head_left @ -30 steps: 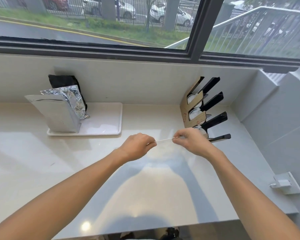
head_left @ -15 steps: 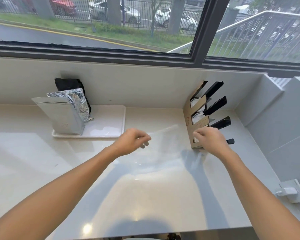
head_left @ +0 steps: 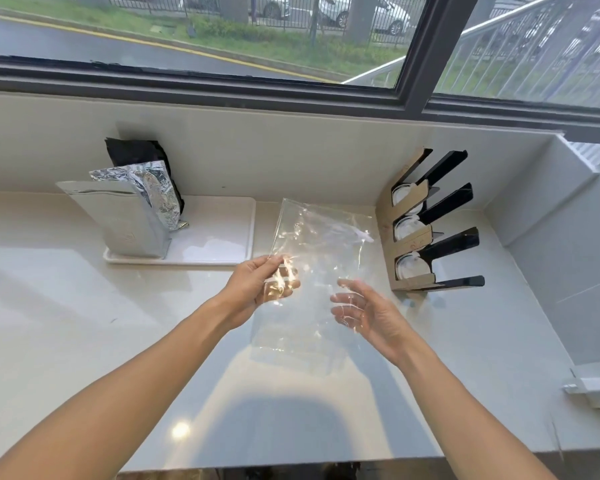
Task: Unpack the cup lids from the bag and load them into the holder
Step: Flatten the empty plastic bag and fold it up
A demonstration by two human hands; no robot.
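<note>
A clear, empty-looking plastic bag (head_left: 312, 258) hangs flat above the counter between my hands. My left hand (head_left: 260, 285) pinches its left edge, fingers behind the film. Just to the right, my right hand (head_left: 364, 310) is spread with relaxed fingers at the bag's right edge; the film overlaps its fingertips. At the right, against the wall, stands the cardboard and black lid holder (head_left: 426, 223), with clear cup lids (head_left: 409, 265) showing in its three slots.
A white tray (head_left: 219, 237) at the back left carries a silver foil pouch (head_left: 122, 223), a crumpled foil bag and a black bag. A white wall socket with a plug (head_left: 589, 386) sits on the right wall. The window ledge runs behind the pale counter (head_left: 66, 323).
My right hand came back from the holder toward the middle and opened. My left hand lifted the bag, which now hangs unfolded between both hands.
</note>
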